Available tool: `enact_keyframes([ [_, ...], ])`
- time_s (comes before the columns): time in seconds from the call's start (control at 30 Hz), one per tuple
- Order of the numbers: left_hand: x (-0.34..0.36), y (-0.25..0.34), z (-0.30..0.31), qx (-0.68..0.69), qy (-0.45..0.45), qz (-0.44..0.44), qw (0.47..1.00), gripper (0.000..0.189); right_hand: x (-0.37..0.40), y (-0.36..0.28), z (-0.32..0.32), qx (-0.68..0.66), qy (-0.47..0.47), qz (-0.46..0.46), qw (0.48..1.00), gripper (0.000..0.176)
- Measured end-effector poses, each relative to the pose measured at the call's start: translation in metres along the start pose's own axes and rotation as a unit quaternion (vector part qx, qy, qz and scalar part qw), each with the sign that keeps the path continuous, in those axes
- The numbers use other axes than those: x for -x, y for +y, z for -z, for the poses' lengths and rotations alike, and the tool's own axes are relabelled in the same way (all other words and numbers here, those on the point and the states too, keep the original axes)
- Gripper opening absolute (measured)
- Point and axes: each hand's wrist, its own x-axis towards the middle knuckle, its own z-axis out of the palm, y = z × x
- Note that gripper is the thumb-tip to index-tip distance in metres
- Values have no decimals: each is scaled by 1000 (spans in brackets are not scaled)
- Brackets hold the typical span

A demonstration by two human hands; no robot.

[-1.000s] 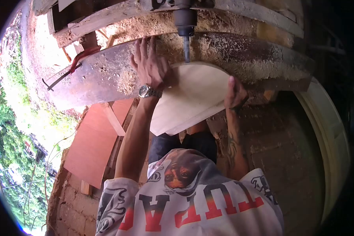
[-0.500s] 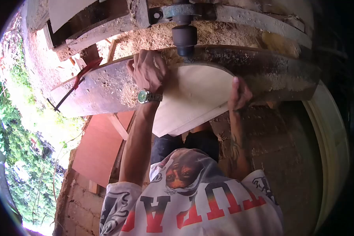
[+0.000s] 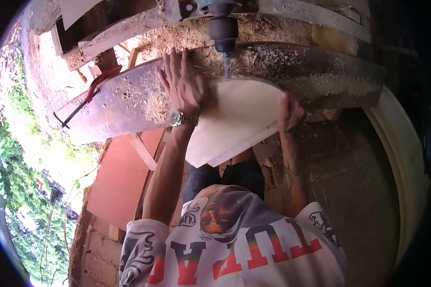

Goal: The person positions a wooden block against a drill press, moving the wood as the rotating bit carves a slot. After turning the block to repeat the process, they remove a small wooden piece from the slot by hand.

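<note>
A pale wooden board (image 3: 239,115) with a curved far edge lies over the near edge of a sawdust-covered worktable (image 3: 330,79). My left hand (image 3: 183,86) rests at the board's left side, its fingers stretched out toward the table's far side. My right hand (image 3: 291,114) grips the board's right edge, thumb on top and fingers beneath. Just beyond the curved edge, a bit (image 3: 226,62) points down from a dark chuck (image 3: 223,33), its tip right by the board's rim.
A red-handled tool with a dark metal bar (image 3: 91,93) lies at the table's left end. Wood shavings cover the tabletop behind the bit. A reddish panel (image 3: 117,179) leans below on the left, and a pale curved frame (image 3: 392,143) stands at the right.
My left hand's fingers have gone from curled to stretched out. More of the bit shows under the chuck. The board has barely shifted, and my right hand keeps its grip.
</note>
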Motion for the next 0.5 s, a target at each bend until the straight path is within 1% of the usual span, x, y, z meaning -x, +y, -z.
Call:
enact_keyframes([
  [0.03,5,-1,1,3,-1,-2,1000,87,12,3,2,26,0,5,1000,42],
  [0.13,18,-4,-1,8,8,-15,1000,87,33,5,2,-7,-11,-14,1000,40],
  [0.23,30,-8,1,-8,-13,-2,1000,87,49,10,-5,-17,-8,-32,999,39],
  [0.27,36,-12,1,22,7,-2,1000,83,53,9,-5,-33,-14,-37,999,38],
  [0.33,42,-20,3,26,12,-2,1000,81,62,8,-8,-65,-29,-51,996,38],
  [0.43,40,-23,2,28,27,-3,999,75,53,-14,-4,-83,-56,-59,993,37],
  [0.5,39,-25,4,31,28,-4,999,73,54,-7,-12,-86,-29,-65,994,34],
])
